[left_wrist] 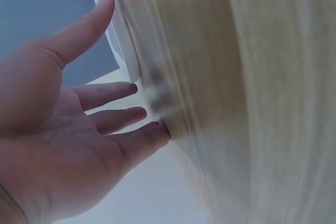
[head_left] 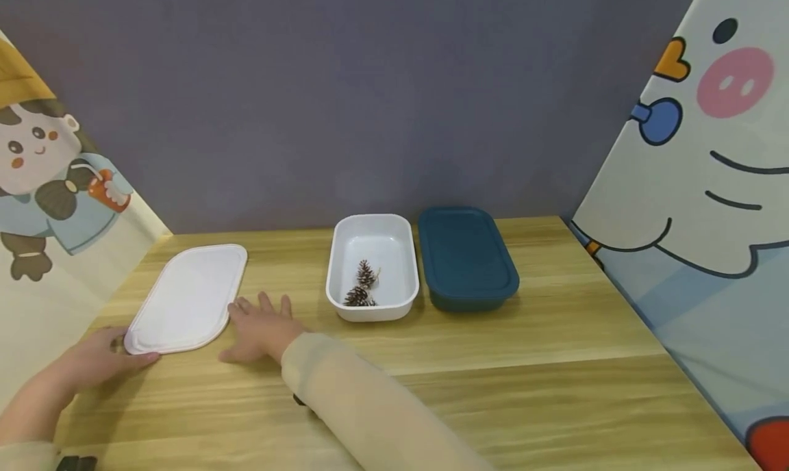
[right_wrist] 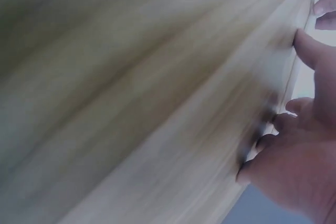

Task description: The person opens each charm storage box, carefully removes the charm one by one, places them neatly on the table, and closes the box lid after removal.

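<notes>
On the grained tabletop (head_left: 555, 409), left hand (head_left: 101, 359) and right hand (head_left: 261, 330) flank a round-cornered white lid (head_left: 188, 296), each grip released.

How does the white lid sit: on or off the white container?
Off: the white lid lies on the table; pine cones show inside the uncovered white container.

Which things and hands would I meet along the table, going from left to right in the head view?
Left hand → flat white lid → right hand → open white container → closed dark teal container.
</notes>
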